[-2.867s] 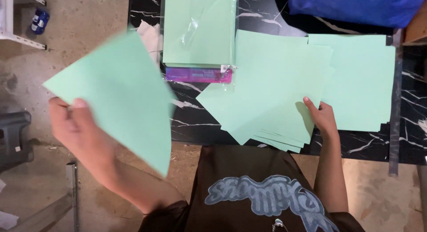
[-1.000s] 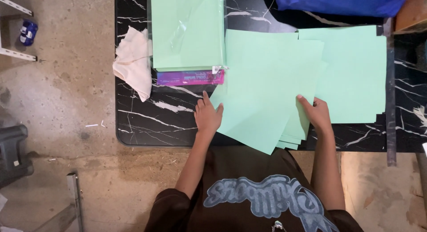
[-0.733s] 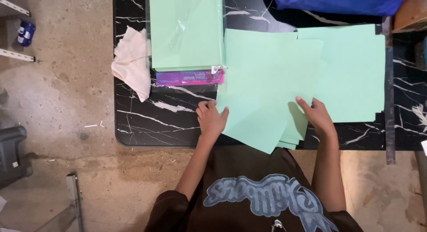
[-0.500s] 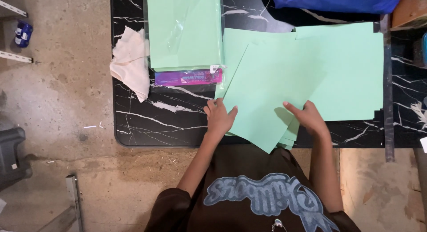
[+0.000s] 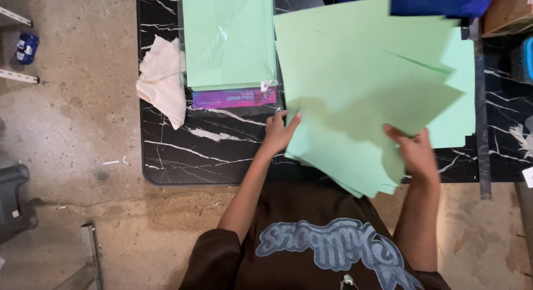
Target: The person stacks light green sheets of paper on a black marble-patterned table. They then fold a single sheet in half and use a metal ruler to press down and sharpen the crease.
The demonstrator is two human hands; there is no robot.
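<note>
left hand (image 5: 279, 131): fingers flat, pinning fanned green sheets (image 5: 366, 101) on the black marble table (image 5: 183, 156)
right hand (image 5: 413, 152): pinching top sheet, lifted
risk: loose fan could slide off table's near edge

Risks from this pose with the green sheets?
1. The loose green sheets are fanned unevenly and overhang the table edge near the body; a few may slide off.
2. The right hand lifts the top sheet by one corner, so it could bend or crease.
3. The left hand pins only one edge, so the pile may skew further.
</note>
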